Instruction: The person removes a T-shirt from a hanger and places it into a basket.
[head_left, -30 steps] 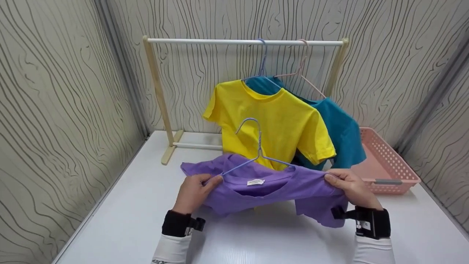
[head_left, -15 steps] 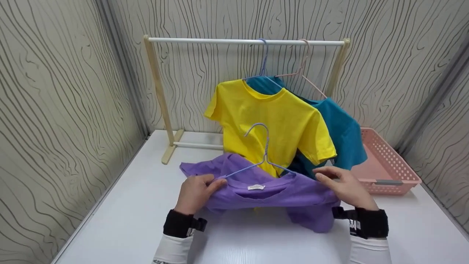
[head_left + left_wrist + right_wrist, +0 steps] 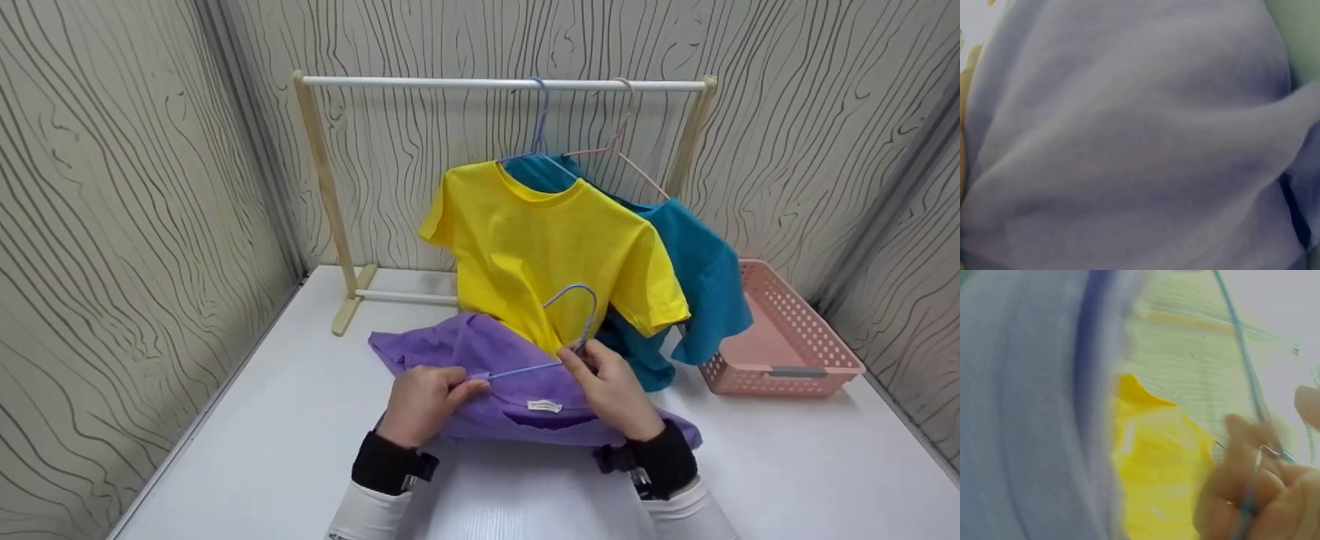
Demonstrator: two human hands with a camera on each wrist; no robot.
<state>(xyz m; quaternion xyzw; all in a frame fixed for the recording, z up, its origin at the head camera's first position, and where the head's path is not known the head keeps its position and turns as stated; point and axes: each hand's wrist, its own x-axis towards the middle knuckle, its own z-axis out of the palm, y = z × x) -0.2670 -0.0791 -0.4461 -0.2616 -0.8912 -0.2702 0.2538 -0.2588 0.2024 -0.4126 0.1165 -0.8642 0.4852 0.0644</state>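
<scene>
A purple T-shirt (image 3: 450, 345) lies bunched over the table, its collar with a white label facing up. My left hand (image 3: 424, 405) pinches its left shoulder, where an arm of the blue-purple wire hanger (image 3: 521, 370) runs into the fabric. My right hand (image 3: 616, 391) pinches the hanger at its neck, just under the hook, which tilts to the right. Close-up purple cloth (image 3: 1129, 135) fills most of the left wrist view. In the right wrist view, curled fingers (image 3: 1275, 489) hold the wire. The hanger's right arm is hidden.
Behind stands a rack with a white bar (image 3: 420, 82) and wooden legs. A yellow T-shirt (image 3: 540, 240) and a teal T-shirt (image 3: 709, 270) hang from it on wire hangers. A pink perforated basket (image 3: 817, 337) sits at the right on the white table (image 3: 262, 450).
My right hand has let go of the shirt's right shoulder and moved left to the hanger's neck. The hook has lowered and shifted right; the shirt's right side has dropped.
</scene>
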